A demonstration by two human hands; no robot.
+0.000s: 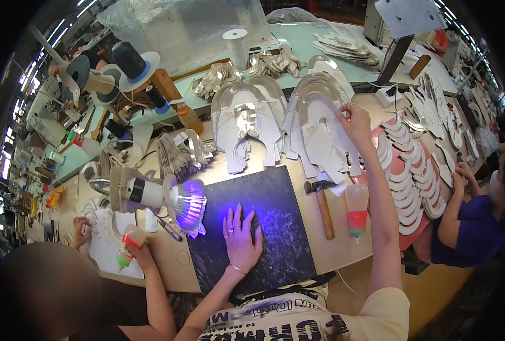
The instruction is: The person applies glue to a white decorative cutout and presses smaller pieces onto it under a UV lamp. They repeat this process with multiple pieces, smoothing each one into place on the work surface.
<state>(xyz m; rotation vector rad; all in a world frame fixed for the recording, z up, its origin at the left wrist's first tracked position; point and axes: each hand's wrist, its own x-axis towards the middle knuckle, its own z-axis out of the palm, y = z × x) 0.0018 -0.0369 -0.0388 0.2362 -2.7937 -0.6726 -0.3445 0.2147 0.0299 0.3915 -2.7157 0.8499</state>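
Palm down, my left hand lies on a black board, fingers stretched and holding nothing. A lamp throws violet light over that hand and the board. My right hand reaches far forward, fingers pinched together at the edge of a grey-and-white, U-shaped shoe upper piece on the right stack. How firmly it grips the edge is hard to see. Beside that stack stands another stack of shoe upper pieces, with shiny silver pieces on top.
A hammer and a glue bottle lie right of the board. Curved white pieces cover a red surface further right. A co-worker's hand at left holds another glue bottle; another person's hands work at right. Thread spools stand back left.
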